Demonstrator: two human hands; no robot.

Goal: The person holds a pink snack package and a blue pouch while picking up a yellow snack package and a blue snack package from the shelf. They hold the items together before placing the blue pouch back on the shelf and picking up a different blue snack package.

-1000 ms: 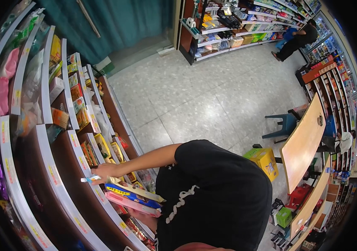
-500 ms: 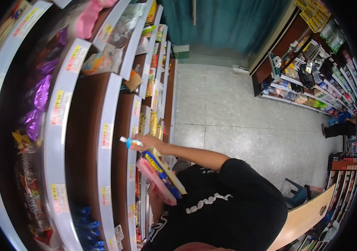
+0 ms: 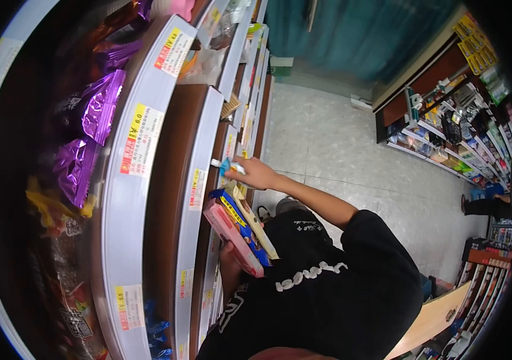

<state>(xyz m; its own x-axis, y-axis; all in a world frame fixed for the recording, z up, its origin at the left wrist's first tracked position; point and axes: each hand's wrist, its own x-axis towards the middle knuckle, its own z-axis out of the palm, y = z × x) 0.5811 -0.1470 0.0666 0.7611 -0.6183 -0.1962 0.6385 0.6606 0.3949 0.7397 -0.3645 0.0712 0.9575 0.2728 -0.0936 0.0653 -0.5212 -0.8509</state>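
Note:
My right hand (image 3: 258,174) reaches across to the shelf edge, its fingers closed on a small blue-and-white item (image 3: 226,167) with a white end sticking out. What that item is I cannot make out. Low against my body, my left hand (image 3: 228,254) grips a stack of slim boxes and is partly covered by them. The stack has a pink box (image 3: 231,239) on the outside, a blue box (image 3: 245,231) with yellow lettering in the middle, and a cream box (image 3: 257,225) closest to my shirt.
Tall shelves (image 3: 199,144) with price labels rise close on my left, holding purple foil packets (image 3: 103,108) and brown bags (image 3: 67,282). A green curtain (image 3: 352,36) hangs ahead. More stocked racks (image 3: 436,132) and a person's dark-clothed leg (image 3: 487,206) are at the right.
The view has shifted nearer the left shelves, so they look larger. Both hands and the boxes appear farther right and higher, with the same things still held.

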